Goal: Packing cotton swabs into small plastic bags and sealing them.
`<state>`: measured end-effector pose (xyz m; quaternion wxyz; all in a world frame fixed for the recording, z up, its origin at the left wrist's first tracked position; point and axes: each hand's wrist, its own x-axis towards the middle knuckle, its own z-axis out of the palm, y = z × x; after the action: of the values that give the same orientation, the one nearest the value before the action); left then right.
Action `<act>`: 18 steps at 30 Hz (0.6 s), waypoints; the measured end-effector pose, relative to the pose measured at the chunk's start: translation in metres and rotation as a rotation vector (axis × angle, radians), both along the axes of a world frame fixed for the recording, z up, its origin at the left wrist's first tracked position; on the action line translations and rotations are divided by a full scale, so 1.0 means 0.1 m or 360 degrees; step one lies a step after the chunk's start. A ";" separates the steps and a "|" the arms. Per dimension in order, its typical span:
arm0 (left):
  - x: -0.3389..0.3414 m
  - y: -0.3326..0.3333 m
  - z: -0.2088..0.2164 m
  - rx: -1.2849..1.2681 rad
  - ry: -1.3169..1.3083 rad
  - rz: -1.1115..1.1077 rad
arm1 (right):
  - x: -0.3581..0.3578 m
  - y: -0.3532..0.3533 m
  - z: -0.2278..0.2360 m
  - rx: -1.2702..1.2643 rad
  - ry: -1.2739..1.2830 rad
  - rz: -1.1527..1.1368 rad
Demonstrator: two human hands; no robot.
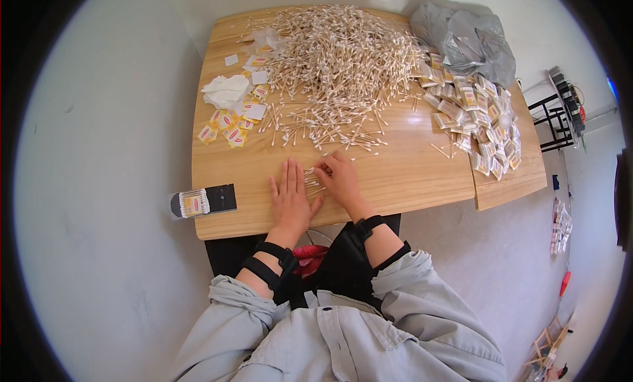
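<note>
My left hand (pixel 289 197) lies flat on the wooden table near its front edge, fingers stretched out. Beside it, a small row of cotton swabs (pixel 312 183) lies between my two hands. My right hand (pixel 339 181) has its fingers curled and closed on a cotton swab at the upper end of that row; the fingers partly hide it. Beyond both hands, a large heap of loose cotton swabs (pixel 343 59) covers the far middle of the table. A few single swabs lie scattered at the heap's near side.
Yellow-and-white cards (pixel 227 128) and a crumpled white tissue (pixel 226 90) lie at the left. A black holder (pixel 221 197) with a filled swab pack (pixel 194 202) overhangs the left edge. Packed swab bags (pixel 478 118) pile up at the right, below a grey plastic bag (pixel 465 42).
</note>
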<state>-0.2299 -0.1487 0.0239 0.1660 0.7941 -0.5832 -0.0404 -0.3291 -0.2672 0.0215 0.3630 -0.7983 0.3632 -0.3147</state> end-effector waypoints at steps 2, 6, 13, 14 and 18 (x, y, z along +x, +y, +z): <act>0.00 0.00 0.01 0.0004 0.0003 -0.0015 | -0.03 -0.02 -0.02 -0.0016 -0.0004 0.0012; 0.01 0.01 0.00 -0.0014 0.0017 -0.0054 | -0.11 -0.04 -0.04 -0.0014 0.0051 0.0185; 0.03 0.04 0.00 -0.0026 -0.0012 -0.0141 | -0.12 -0.02 0.00 0.0054 -0.0070 0.0213; 0.03 0.04 0.01 -0.0021 -0.0021 -0.0145 | -0.12 -0.02 0.01 0.0054 -0.0070 0.0214; 0.02 0.04 0.03 -0.0014 -0.0034 -0.0129 | -0.15 -0.03 0.02 -0.0111 -0.0021 0.0265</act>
<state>-0.2283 -0.1449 0.0272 0.1615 0.7694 -0.6169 -0.0362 -0.3436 -0.2703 0.0238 0.3622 -0.8358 0.2820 -0.3012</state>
